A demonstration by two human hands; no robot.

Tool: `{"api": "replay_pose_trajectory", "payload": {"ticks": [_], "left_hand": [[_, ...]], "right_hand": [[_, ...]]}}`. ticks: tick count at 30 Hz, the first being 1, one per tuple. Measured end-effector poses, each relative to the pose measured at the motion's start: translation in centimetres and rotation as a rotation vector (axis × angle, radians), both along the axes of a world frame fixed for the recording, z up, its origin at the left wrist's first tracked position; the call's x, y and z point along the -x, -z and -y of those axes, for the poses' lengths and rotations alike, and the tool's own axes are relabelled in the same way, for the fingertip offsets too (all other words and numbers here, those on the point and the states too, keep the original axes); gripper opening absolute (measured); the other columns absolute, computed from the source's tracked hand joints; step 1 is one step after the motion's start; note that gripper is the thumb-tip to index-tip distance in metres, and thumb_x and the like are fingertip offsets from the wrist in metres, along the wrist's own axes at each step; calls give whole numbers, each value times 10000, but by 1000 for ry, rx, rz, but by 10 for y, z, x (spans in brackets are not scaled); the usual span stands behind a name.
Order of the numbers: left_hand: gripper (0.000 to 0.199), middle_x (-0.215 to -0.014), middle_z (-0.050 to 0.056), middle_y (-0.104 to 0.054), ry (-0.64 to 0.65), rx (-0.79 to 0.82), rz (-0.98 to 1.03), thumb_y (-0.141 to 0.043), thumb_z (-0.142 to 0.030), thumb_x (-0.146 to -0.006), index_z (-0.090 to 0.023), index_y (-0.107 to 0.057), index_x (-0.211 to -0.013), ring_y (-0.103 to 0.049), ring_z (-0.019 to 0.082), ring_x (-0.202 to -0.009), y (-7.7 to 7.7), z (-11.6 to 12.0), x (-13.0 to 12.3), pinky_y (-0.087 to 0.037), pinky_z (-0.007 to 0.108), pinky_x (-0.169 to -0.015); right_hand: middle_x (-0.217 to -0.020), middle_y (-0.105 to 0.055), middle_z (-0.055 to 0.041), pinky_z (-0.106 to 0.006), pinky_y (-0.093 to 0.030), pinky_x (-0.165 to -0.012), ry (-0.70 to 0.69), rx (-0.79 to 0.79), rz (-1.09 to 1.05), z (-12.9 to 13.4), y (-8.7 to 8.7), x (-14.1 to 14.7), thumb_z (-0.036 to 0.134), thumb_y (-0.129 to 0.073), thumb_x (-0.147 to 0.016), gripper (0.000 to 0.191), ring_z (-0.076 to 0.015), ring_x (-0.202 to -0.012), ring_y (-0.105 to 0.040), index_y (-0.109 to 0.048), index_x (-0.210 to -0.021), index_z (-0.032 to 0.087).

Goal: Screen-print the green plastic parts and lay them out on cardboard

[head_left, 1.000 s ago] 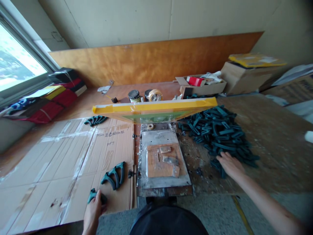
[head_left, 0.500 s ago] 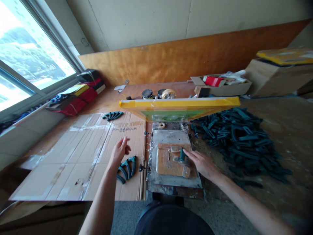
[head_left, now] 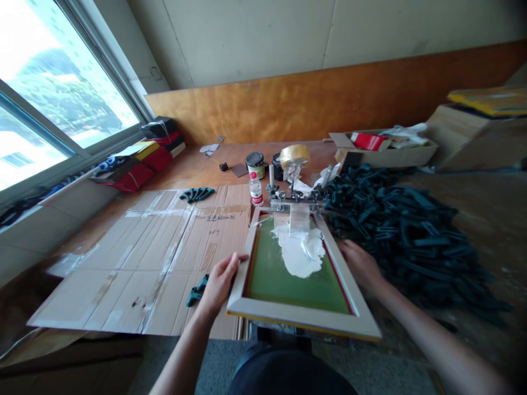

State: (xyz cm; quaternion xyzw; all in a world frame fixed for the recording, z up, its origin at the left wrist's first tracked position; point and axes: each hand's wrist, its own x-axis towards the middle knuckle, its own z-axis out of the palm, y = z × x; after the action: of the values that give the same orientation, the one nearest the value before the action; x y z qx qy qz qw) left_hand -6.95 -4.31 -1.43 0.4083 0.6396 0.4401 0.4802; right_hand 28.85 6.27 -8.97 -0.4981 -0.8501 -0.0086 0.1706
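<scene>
A screen printing frame (head_left: 237, 303) lies lowered before me, its green mesh bearing a thick patch of white ink (head_left: 300, 258). A pale squeegee blade (head_left: 300, 218) rests at the ink's far side. My left hand (head_left: 222, 280) is closed at the left rail, fingers curled and thumb side against it. At the right rail is my right hand (head_left: 361, 267), its bent fingers against the outer edge and partly hidden. Teal handle-shaped pieces (head_left: 197, 291) lie on the cardboard beside my left wrist. Whatever is under the frame is hidden.
A large heap of teal pieces (head_left: 411, 241) covers the right side. Flattened cardboard (head_left: 135, 263) spreads at left, with a row of teal pieces (head_left: 197, 194). Behind stand a bottle (head_left: 256, 192), an ink can (head_left: 255, 163), a tape roll (head_left: 294, 156) and the metal hinge clamp (head_left: 284, 203).
The raised frame has swung down over the base and the small teal piece there. My right hand left that piece for the right rail; my left hand moved to the left rail.
</scene>
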Motion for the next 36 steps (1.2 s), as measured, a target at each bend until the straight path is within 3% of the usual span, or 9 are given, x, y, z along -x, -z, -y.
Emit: {"api": "replay_pose_trajectory", "payload": {"ticks": [4,8,10,14,19,24,29,31,36], "left_hand": [[782,-680,-24,-602,84,82,-49,-565,-579,-790,-181,-370,-1435,-546,134,-597,83,15,0,-403,226,-555],[670,-688,-23,-597,120,114,-211,-504,-508,-842,-190,-392,-1422,-552,139,-609,117,9,2,-401,229,-567],[634,-723,-6,-620,139,125,-237,-490,-499,-848,-179,-434,-1393,-578,154,-654,118,7,3,-421,238,-601],[601,-789,16,-653,142,141,-266,-475,-505,-855,-185,-468,-1364,-605,174,-718,112,9,4,-444,258,-653],[574,-803,27,-665,148,135,-298,-466,-510,-862,-192,-493,-1339,-617,183,-729,110,10,3,-451,267,-665],[596,-789,25,-662,148,117,-259,-490,-508,-854,-184,-474,-1353,-615,176,-717,112,8,7,-449,262,-656],[644,-711,-4,-626,135,129,-121,-526,-514,-830,-171,-444,-1370,-572,148,-645,109,8,6,-417,239,-588],[681,-673,-21,-600,129,144,-77,-554,-522,-813,-169,-429,-1382,-528,124,-589,99,8,5,-380,221,-544],[806,-649,-41,-585,105,187,93,-637,-580,-743,-211,-395,-1417,-475,92,-512,45,4,4,-323,190,-480]], "right_hand": [[-1176,-567,-120,-365,-492,-844,13,-95,-122,-27,-38,28,363,-504,-897,433,-263,-1058,-560,-499,-1299,203],[-1018,-617,-94,-324,-475,-792,-116,55,56,-33,-51,84,232,-651,-802,284,-243,-968,-566,-576,-1073,190],[-854,-626,-62,-282,-453,-713,-139,163,131,-22,-43,95,157,-602,-819,82,-206,-846,-574,-589,-894,189],[-824,-622,-64,-285,-420,-738,-386,155,133,10,-28,79,40,-457,-830,184,-197,-848,-544,-583,-820,174],[-774,-616,-27,-276,-404,-694,-629,272,134,14,-41,60,46,-506,-776,169,-180,-790,-540,-581,-767,198],[-830,-639,-57,-298,-429,-730,-478,104,-31,15,-31,67,58,-474,-819,194,-194,-849,-560,-620,-837,185],[-830,-650,-49,-299,-464,-748,-570,100,-60,26,-24,62,115,-499,-856,163,-189,-843,-584,-639,-890,191],[-872,-661,-31,-292,-473,-750,-502,152,-64,12,-35,67,175,-558,-861,138,-184,-845,-599,-640,-967,212],[-984,-659,-14,-277,-487,-673,-126,89,-67,-46,-75,79,339,-642,-834,580,-191,-816,-629,-440,-1378,333]]}}
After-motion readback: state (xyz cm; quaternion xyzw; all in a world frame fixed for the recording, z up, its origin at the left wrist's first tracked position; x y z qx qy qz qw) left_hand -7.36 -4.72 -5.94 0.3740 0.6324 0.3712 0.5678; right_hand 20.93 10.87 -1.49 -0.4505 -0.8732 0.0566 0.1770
